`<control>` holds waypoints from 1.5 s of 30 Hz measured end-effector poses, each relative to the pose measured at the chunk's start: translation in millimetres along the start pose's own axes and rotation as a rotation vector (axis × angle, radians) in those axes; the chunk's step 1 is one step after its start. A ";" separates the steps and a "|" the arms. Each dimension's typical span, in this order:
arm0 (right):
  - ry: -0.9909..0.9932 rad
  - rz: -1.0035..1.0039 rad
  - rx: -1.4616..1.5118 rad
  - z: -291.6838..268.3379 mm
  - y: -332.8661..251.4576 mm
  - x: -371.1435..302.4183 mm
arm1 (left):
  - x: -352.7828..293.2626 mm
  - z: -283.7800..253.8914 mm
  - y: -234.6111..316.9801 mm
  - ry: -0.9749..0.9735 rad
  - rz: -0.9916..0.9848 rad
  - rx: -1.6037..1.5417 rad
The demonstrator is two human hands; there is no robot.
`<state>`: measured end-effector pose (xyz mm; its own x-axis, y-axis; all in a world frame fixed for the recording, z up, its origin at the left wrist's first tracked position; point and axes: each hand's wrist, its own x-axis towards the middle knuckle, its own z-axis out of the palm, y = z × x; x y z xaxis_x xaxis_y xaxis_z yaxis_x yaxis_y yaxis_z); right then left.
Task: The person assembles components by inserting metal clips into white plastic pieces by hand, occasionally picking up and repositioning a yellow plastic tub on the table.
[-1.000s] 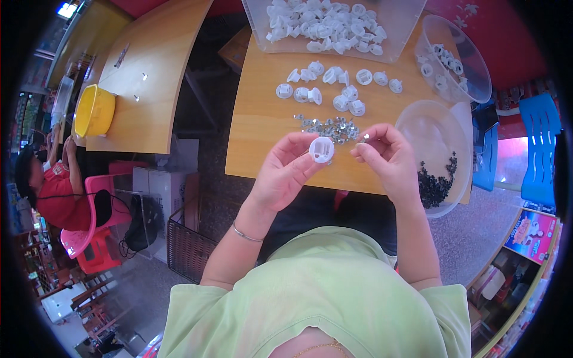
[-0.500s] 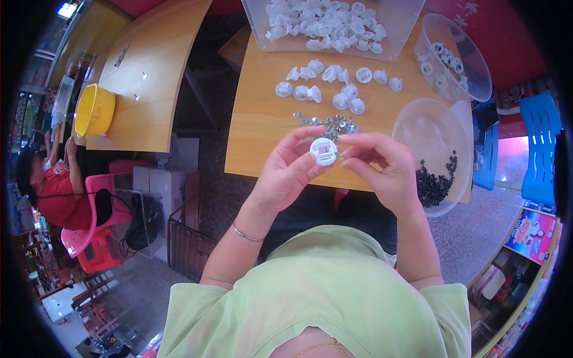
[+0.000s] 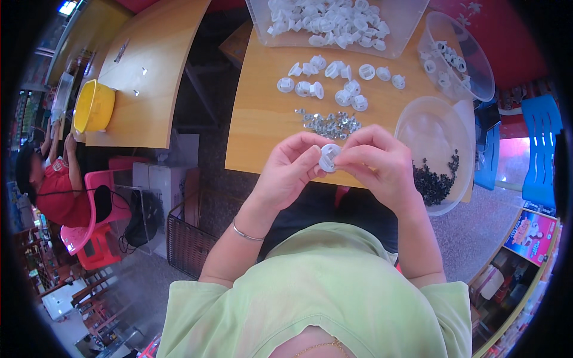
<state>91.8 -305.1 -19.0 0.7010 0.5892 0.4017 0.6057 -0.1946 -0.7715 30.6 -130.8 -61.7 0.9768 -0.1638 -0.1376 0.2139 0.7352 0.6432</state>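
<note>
Two-handed hold on a white round part (image 3: 329,157), seen from above; the heap of metal pieces (image 3: 334,125) serves as landmark. My left grip (image 3: 289,170) is closed on the part's rim between thumb and fingers, holding it raised just on the near side of the heap. The part is tilted with its slotted face showing, probably so that I can see into it while the other side stays reachable. My right grip (image 3: 382,164) is drawn nearly closed, its fingertips at the part's right side; whether they pinch anything small, I cannot tell. Beneath lies the worktop (image 3: 262,137), with the heap within short reach, presumably to spare movement. Beyond the heap, loose white parts (image 3: 366,72) lie in clusters, some face up, others tipped, apparently spread for easy picking. Farther beyond, a clear bin (image 3: 409,36) holds many more. Right of the heap, a clear basin (image 3: 427,128) contains small black pieces (image 3: 436,185), likely to keep them together; beyond and right stands a clear tub (image 3: 480,59) of white pieces (image 3: 444,79).
</note>
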 end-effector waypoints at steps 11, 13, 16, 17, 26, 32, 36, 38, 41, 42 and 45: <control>0.098 0.060 0.037 9.2 3.8 -6.0 | 1.6 3.6 -3.0 0.056 -0.001 -0.001; 0.087 0.170 0.062 9.6 0.9 -7.8 | 1.0 4.9 -4.5 0.047 0.027 0.059; 0.092 0.332 0.190 12.0 0.7 -8.1 | 0.7 7.2 -5.1 0.082 0.065 0.121; 0.106 0.383 0.292 13.4 1.3 -8.2 | 0.7 8.5 -5.3 0.081 0.063 0.121; 0.174 0.490 0.737 27.9 0.8 -10.9 | 1.0 12.5 -4.1 0.038 0.222 0.307; 0.090 0.602 0.852 11.0 -2.2 -9.7 | -0.2 21.4 -0.1 -0.001 0.242 0.356; 0.081 0.590 0.749 9.6 -0.6 -10.8 | -1.2 13.6 3.8 0.036 0.224 0.503; 0.100 0.561 0.667 11.0 -0.7 -10.8 | -1.3 14.4 2.3 0.050 0.254 0.597; 0.117 0.500 0.491 11.1 0.8 -12.3 | -0.4 21.6 -1.0 0.088 0.310 0.574; 0.117 0.501 0.491 11.0 0.6 -11.4 | 0.1 21.5 -0.8 0.097 0.325 0.612; 0.108 0.444 0.365 9.0 -2.3 -7.9 | 0.9 20.0 -1.8 0.115 0.364 0.717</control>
<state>81.5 -302.3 -24.9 0.9040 0.4261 0.0341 0.0896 -0.1110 -0.9898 31.0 -145.4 -47.8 0.9873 0.1015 0.1224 -0.1345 0.1225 0.9833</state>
